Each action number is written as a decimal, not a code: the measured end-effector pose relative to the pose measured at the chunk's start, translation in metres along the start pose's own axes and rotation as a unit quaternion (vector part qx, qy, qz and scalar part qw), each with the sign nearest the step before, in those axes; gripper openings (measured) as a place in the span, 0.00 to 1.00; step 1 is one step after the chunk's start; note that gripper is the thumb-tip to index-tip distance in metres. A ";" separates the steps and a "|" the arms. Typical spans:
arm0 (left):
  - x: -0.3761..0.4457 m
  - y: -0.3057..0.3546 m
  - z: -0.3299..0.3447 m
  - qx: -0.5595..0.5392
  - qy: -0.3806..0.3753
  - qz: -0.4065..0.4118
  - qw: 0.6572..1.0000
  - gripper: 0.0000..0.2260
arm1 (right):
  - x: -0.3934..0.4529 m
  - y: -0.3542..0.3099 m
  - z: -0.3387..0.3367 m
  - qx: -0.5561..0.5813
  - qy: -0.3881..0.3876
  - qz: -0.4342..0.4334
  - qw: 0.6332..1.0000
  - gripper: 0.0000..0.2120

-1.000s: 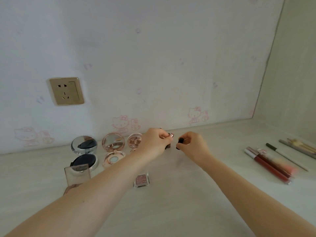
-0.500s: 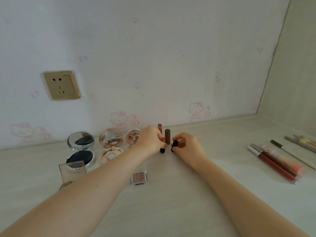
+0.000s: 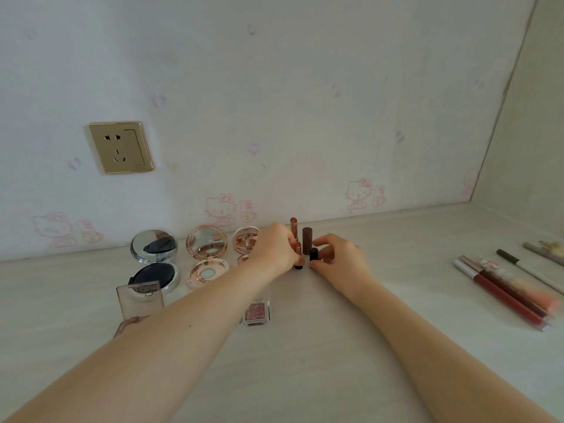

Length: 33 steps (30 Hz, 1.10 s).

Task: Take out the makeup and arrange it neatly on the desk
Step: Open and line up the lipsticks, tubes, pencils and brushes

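Observation:
My left hand (image 3: 274, 247) pinches a rose-gold lipstick (image 3: 298, 254) that stands upright on the pale desk (image 3: 305, 361). My right hand (image 3: 338, 257) grips a short black lipstick (image 3: 313, 257) standing just to its right. Behind them a second rose-gold lipstick (image 3: 293, 228) and a brown lipstick tube (image 3: 307, 239) stand upright near the wall. To the left, a silver compact (image 3: 154, 259), a rose-gold compact (image 3: 207, 254) and a smaller rose-gold compact (image 3: 245, 244) lie with lids raised; my left hand hides part of the smallest.
A clear square case (image 3: 139, 297) and a small glitter eyeshadow pot (image 3: 255, 311) lie nearer to me. Lip glosses (image 3: 503, 296) and pencils (image 3: 528, 268) lie in a row at the right. A gold wall socket (image 3: 120, 147) sits above the compacts; a side panel bounds the right.
Both hands came down from above the desk, and the two lipsticks they hold now stand on the desk in front of the two rear tubes. Since half a second ago they have hardly moved.

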<state>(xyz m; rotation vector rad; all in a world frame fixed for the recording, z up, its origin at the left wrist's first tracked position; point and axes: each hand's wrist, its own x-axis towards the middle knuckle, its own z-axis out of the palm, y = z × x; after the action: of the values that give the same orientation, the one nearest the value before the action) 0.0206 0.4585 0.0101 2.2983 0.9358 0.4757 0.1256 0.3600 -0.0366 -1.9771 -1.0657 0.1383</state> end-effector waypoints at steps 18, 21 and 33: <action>-0.010 0.003 -0.013 0.030 0.015 0.035 0.999 0.06 | -0.007 0.001 -0.004 -0.023 0.005 0.008 1.000 0.16; -0.017 0.006 -0.021 0.051 0.031 0.054 0.997 0.04 | -0.017 -0.001 -0.013 -0.034 -0.008 0.006 0.999 0.16; -0.064 0.057 0.009 0.160 0.024 0.204 0.966 0.09 | -0.087 0.016 -0.117 -0.265 -0.053 -0.039 0.962 0.16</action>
<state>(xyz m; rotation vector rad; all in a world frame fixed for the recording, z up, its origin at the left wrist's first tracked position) 0.0106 0.3766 0.0340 2.8035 0.5892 0.5853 0.1344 0.2182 -0.0005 -2.4170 -1.3523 -0.0989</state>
